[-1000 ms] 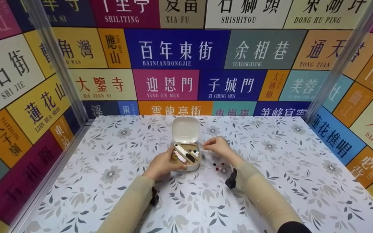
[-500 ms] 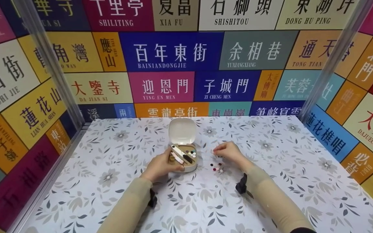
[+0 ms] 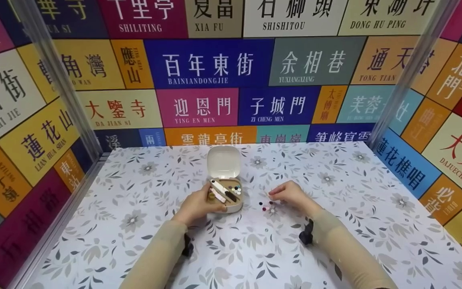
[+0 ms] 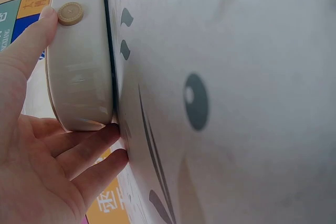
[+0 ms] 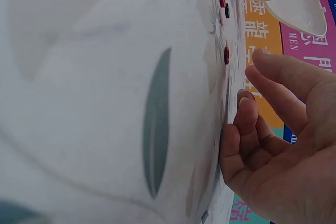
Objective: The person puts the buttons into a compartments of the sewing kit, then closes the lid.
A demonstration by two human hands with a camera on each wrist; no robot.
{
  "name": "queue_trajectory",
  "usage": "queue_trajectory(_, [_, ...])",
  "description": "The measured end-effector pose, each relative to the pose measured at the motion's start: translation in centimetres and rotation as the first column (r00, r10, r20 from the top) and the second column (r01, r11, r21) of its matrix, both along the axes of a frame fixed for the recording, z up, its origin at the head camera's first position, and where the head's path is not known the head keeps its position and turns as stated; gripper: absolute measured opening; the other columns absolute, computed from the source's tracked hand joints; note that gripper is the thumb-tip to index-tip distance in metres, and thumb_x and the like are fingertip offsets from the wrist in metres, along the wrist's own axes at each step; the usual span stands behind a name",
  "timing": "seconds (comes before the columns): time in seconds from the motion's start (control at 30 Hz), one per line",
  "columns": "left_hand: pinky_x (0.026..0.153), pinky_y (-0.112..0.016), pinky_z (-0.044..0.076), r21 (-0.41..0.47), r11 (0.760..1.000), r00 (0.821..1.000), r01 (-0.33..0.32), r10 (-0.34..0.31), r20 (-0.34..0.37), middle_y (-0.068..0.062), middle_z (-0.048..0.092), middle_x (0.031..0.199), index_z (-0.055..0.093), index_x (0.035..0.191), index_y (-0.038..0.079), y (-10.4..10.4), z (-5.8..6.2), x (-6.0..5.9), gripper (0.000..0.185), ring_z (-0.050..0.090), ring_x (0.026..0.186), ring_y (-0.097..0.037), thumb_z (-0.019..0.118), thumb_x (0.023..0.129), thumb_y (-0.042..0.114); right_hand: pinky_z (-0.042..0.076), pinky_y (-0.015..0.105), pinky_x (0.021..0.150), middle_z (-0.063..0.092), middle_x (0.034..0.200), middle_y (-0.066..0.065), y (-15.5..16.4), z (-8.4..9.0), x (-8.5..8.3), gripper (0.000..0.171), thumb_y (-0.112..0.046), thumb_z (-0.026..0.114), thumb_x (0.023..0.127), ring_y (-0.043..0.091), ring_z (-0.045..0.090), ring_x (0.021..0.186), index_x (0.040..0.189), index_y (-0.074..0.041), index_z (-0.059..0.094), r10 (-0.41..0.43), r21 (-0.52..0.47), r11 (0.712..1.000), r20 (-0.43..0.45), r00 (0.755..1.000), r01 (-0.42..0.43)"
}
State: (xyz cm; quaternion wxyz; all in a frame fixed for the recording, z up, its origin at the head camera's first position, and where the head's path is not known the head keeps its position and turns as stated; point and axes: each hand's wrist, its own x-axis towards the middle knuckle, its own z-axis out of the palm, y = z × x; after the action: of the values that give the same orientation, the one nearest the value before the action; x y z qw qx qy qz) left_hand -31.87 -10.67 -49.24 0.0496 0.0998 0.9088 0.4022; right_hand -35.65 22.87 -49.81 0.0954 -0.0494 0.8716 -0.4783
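The small cream sewing box (image 3: 237,208) stands on the table with its white lid (image 3: 223,162) raised. My left hand (image 3: 195,204) grips its left side, thumb at the front near a tan button-shaped latch (image 4: 71,13) and fingers round the far side. Inside lie a slim white tool with a black end (image 3: 223,189) and, on the right, several small buttons (image 3: 237,190). My right hand (image 3: 293,195) is low over the table beside a few loose buttons (image 3: 264,208). Its thumb and forefinger are apart, with nothing between them, near a dark red button (image 5: 227,56).
A white floral cloth (image 3: 146,257) covers the table. Printed sign panels (image 3: 211,62) rise behind and at both sides, with clear upright strips (image 3: 399,72) at the corners.
My right hand has moved from beside the box, right and toward me, to the loose buttons. My left hand keeps its hold on the box; the head view has shifted slightly.
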Motion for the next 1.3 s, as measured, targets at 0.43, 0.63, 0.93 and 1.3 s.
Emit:
queue_trajectory(0.43, [0.111, -0.050, 0.027, 0.015, 1.000, 1.000, 0.004, -0.004, -0.004, -0.014, 0.043, 0.148, 0.022, 0.155, 0.016, -0.21, -0.24, -0.09, 0.116, 0.043, 0.131, -0.034, 0.084, 0.065, 0.055, 0.049, 0.026, 0.068, 0.073, 0.094, 0.002, -0.07, -0.12, -0.17, 0.020, -0.010, 0.083, 0.072, 0.015, 0.059, 0.075, 0.092, -0.011, 0.079, 0.039, 0.195, 0.980, -0.033, 0.999, -0.032])
queue_trajectory(0.63, [0.111, -0.049, 0.029, 0.001, 1.000, 1.000, -0.002, 0.002, -0.009, -0.016, 0.043, 0.147, 0.022, 0.155, 0.013, -0.25, -0.26, -0.09, 0.115, 0.044, 0.131, -0.035, 0.084, 0.066, 0.053, 0.049, 0.025, 0.063, 0.073, 0.084, 0.002, -0.27, -0.14, -0.42, 0.017, -0.008, 0.084, 0.070, 0.013, 0.059, 0.071, 0.086, -0.009, 0.079, 0.101, 0.257, 0.964, -0.114, 0.988, -0.069])
queue_trajectory(0.93, [0.111, -0.049, 0.029, -0.005, 1.000, 1.000, 0.000, 0.000, -0.008, -0.015, 0.042, 0.148, 0.021, 0.155, 0.014, -0.27, -0.29, 0.00, 0.116, 0.043, 0.131, -0.035, 0.084, 0.066, 0.053, 0.047, 0.021, 0.054, 0.071, 0.072, -0.001, -0.36, -0.23, -0.48, 0.012, -0.007, 0.084, 0.070, 0.009, 0.058, 0.060, 0.080, -0.007, 0.079, 0.151, 0.279, 0.955, -0.147, 0.978, -0.105])
queue_trajectory(1.3, [0.112, -0.048, 0.026, 0.001, 1.000, 1.000, -0.005, 0.005, 0.011, -0.012, 0.041, 0.149, 0.021, 0.156, 0.018, -0.04, -0.11, -0.09, 0.116, 0.041, 0.133, -0.032, 0.085, 0.065, 0.053, 0.048, 0.023, 0.055, 0.069, 0.071, -0.001, -0.32, -0.31, -0.17, 0.009, -0.004, 0.081, 0.070, 0.012, 0.059, 0.061, 0.077, -0.009, 0.077, 0.117, 0.245, 0.966, -0.127, 0.985, -0.083])
